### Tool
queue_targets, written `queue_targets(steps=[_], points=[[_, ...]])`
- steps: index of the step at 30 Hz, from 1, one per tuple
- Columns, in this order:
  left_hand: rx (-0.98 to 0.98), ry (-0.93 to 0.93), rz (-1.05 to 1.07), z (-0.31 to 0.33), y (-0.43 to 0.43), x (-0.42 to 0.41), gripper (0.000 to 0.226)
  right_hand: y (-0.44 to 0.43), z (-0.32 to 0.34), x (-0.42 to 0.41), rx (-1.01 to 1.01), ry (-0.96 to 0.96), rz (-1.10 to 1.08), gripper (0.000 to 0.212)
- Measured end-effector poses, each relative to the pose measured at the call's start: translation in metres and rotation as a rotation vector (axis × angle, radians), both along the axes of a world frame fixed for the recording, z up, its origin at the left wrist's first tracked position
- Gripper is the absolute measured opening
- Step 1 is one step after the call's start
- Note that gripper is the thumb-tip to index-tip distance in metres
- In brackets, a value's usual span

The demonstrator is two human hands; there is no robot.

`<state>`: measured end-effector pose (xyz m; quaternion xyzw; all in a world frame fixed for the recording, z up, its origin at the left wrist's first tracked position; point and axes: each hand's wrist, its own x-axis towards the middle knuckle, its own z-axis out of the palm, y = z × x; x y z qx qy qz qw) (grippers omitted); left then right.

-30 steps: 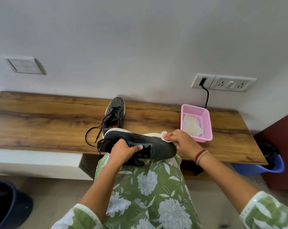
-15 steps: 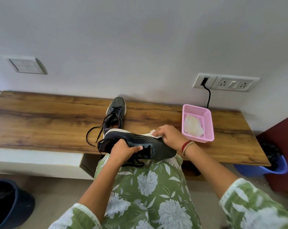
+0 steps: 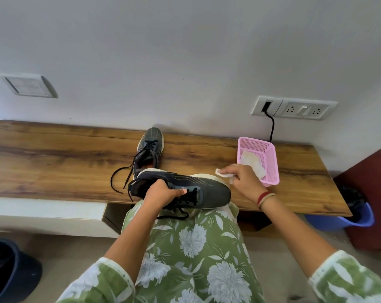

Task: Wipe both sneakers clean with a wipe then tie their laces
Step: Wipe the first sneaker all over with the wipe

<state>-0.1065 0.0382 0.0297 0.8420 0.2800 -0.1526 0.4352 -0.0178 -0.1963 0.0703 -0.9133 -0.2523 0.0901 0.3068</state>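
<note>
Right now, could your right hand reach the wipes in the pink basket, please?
Probably yes: the right hand is beside the pink basket, nothing covers the spare wipes inside, though its fingers pinch a wipe.

It looks like a room in a home. A wood-grain surface (image 3: 53, 162) runs along a plain white wall (image 3: 185, 51), with a switch plate (image 3: 29, 85) at 10 o'clock and a socket panel (image 3: 294, 108) at 2 o'clock, a black cable (image 3: 272, 127) plugged in. A sneaker (image 3: 151, 147) and a pink basket (image 3: 272, 162) sit on it. A blue bin (image 3: 349, 221) at 4 o'clock and a dark bucket (image 3: 12, 272) at 8 o'clock stand on the floor (image 3: 64, 248).
</note>
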Motion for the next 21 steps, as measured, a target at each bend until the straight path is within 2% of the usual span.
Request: queue_targets(steps=[3,10,17,21], points=[[-0.012,0.004,0.010,-0.003,0.002,0.000,0.046,0.011,-0.015,-0.010,-0.040,0.005,0.073,0.043],[-0.115,0.033,-0.041,-0.005,0.008,0.004,0.055,-0.028,-0.044,-0.054,0.039,-0.156,-0.039,0.056],[-0.128,0.037,-0.034,-0.002,0.007,0.003,0.051,-0.018,-0.025,-0.032,0.110,-0.271,-0.188,0.041],[-0.118,0.048,-0.021,-0.002,0.008,0.001,0.054,0.001,-0.020,-0.022,-0.067,-0.133,0.053,0.042]])
